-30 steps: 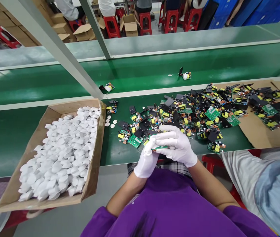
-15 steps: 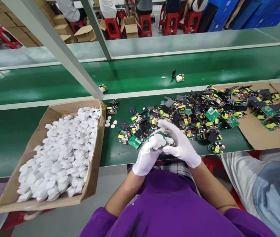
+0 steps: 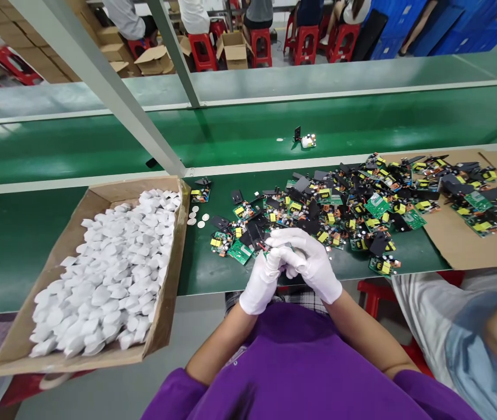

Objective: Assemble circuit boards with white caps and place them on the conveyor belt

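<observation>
Both my hands wear white gloves and meet above the near edge of the green bench. My left hand (image 3: 262,281) is closed on a small green circuit board (image 3: 266,254), of which only a sliver shows. Over the top of it my right hand (image 3: 307,262) is folded, its fingers wrapped round the same board. Most of the board is hidden by the gloves. Just beyond my hands lies a heap of circuit boards (image 3: 329,216) with yellow transformers and black plates. Several white discs (image 3: 192,214) lie by the box on the left.
A cardboard box (image 3: 184,233) full of white pieces stands on the left. Behind the bench runs a green conveyor belt (image 3: 240,140) carrying a board (image 3: 308,140). A metal post (image 3: 112,93) rises near the box. Another person's legs (image 3: 432,315) are at right.
My right hand has closed over the board, covering its green face, which showed before. On the belt, the boards have shifted left, one going behind the post.
</observation>
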The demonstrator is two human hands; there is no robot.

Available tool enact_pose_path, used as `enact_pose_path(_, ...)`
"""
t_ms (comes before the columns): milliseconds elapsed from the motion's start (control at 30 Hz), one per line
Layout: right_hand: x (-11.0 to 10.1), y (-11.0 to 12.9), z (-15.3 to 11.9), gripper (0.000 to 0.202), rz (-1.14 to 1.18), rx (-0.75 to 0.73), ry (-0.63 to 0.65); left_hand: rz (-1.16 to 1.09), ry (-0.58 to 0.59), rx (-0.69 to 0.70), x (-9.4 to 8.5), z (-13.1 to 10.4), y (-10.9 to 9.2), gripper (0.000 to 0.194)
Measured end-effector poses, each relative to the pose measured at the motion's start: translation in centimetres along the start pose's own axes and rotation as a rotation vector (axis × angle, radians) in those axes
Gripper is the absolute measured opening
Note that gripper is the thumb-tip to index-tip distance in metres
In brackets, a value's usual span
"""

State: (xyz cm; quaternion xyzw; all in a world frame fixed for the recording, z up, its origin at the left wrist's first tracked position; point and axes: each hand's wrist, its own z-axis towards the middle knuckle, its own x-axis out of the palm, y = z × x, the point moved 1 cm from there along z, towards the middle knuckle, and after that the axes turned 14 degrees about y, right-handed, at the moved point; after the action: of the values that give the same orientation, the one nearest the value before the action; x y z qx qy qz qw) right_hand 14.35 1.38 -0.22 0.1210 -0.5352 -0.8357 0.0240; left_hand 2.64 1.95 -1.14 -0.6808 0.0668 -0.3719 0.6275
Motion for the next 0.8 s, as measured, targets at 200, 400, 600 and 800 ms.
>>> enact_pose_path(200, 0.4, 0.1, -0.8, 0.018, -0.051, 0.042, -0.003, 0.134, 0.055, -0.09, -0.9, -1.3, 0.7, 0.07)
enact_pose_path(400, -0.2, 0.2, 0.5, 0.039, -0.159, 0.119, 0.111, 0.045, -0.252, -0.031, -3.9, -2.7, -1.5, 0.057)
enact_pose_path(600, 0.9, 0.3, 6.6, 0.038, -0.487, -0.018, 0.375, 0.159, -0.587, 0.13, -9.0, -5.7, -2.5, 0.048)
enact_pose_path(800, 8.5, 1.7, 15.9, 0.036, -0.807, -0.153, 0.782, 0.186, -0.529, 0.121, -10.8, -7.1, -1.4, 0.044)
